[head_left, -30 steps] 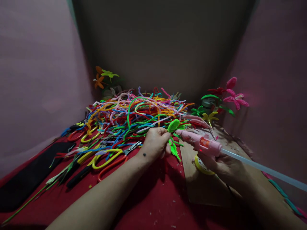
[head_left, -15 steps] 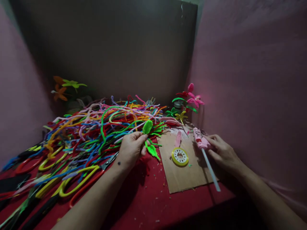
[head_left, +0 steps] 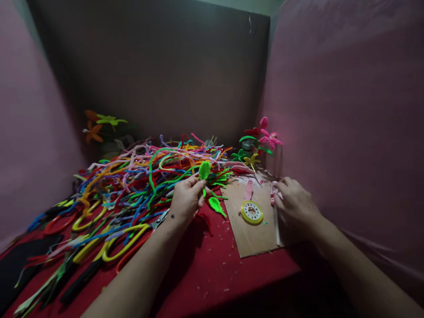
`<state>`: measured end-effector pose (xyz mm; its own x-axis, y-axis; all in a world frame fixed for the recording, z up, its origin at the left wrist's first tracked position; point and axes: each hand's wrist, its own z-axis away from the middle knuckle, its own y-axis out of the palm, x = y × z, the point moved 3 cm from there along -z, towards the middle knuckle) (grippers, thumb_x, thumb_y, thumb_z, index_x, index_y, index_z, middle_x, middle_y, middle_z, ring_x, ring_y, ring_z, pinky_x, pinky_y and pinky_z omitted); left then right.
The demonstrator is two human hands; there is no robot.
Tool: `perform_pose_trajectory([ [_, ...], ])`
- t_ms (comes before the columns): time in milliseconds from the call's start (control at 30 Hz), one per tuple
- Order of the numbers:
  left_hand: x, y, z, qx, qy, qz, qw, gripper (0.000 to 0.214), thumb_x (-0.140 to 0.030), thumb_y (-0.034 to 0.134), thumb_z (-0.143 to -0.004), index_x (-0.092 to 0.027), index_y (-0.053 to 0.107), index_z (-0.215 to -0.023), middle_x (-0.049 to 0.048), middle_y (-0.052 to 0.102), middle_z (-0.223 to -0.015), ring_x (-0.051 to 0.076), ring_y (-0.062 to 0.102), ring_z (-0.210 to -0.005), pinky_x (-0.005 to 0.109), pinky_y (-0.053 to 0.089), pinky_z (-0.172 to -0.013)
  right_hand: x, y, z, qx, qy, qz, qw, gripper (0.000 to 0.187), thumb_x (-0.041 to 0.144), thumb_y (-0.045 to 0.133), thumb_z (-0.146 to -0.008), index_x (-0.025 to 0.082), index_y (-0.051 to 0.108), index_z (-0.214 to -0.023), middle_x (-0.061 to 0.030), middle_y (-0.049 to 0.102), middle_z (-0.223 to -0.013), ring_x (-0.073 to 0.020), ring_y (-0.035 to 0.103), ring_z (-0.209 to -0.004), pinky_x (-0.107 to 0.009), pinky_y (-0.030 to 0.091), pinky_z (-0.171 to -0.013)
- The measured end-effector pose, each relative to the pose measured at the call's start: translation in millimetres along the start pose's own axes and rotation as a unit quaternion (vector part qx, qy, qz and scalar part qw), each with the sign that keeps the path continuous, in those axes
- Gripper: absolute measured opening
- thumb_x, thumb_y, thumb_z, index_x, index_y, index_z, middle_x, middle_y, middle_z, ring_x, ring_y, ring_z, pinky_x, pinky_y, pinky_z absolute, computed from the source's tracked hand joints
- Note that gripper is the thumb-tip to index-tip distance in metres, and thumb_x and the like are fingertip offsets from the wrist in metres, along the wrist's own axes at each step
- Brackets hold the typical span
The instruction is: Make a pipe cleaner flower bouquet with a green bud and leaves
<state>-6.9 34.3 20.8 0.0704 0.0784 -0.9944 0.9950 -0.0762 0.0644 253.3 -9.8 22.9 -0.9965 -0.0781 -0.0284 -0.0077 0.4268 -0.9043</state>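
My left hand (head_left: 186, 199) pinches a bright green pipe-cleaner stem with leaf shapes (head_left: 204, 170), held just in front of a big heap of coloured pipe cleaners (head_left: 142, 170). Another green leaf (head_left: 215, 205) hangs below the fingers. My right hand (head_left: 293, 202) rests over a pink glue gun (head_left: 274, 194) lying on a brown cardboard sheet (head_left: 255, 236); its clear glue stick (head_left: 277, 229) points toward me. The fingers are curled over the gun's body.
A yellow tape roll (head_left: 252, 212) and a pink strip (head_left: 248, 190) lie on the cardboard. Finished pink, green and yellow flowers (head_left: 263, 137) stand at the back right, orange ones (head_left: 94, 128) at the back left. Scissors with yellow and red handles (head_left: 126, 247) lie on the red cloth.
My right hand has brought the glue gun from the air down onto the cardboard at the right. My left hand has kept the green stem in place. The view swung right.
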Motion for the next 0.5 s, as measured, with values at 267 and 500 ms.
perform_pose_trajectory([
  [267, -7.7, 0.9, 2.2, -0.026, 0.032, 0.043, 0.998, 0.016, -0.026, 0.061, -0.069, -0.012, 0.056, -0.067, 0.0001, 0.061, -0.053, 0.001, 0.031, -0.028, 0.016, 0.019, -0.03, 129.2, 30.8, -24.6, 0.124, -0.085, -0.156, 0.976, 0.025, 0.019, 0.045, -0.081, 0.012, 0.057, -0.101, -0.0151, 0.063, -0.101, -0.024, 0.059, -0.088, -0.03, 0.04, -0.068],
  [500, -9.8, -0.7, 3.8, -0.026, 0.011, 0.06, 0.998, 0.02, -0.03, 0.066, -0.065, -0.012, 0.058, -0.065, -0.0061, 0.047, -0.039, 0.001, 0.03, -0.027, 0.015, 0.015, -0.03, 140.2, 46.6, -30.6, 0.122, -0.077, -0.176, 0.974, 0.025, 0.013, 0.045, -0.075, 0.013, 0.059, -0.096, -0.0146, 0.064, -0.097, -0.0229, 0.06, -0.083, -0.029, 0.038, -0.063],
])
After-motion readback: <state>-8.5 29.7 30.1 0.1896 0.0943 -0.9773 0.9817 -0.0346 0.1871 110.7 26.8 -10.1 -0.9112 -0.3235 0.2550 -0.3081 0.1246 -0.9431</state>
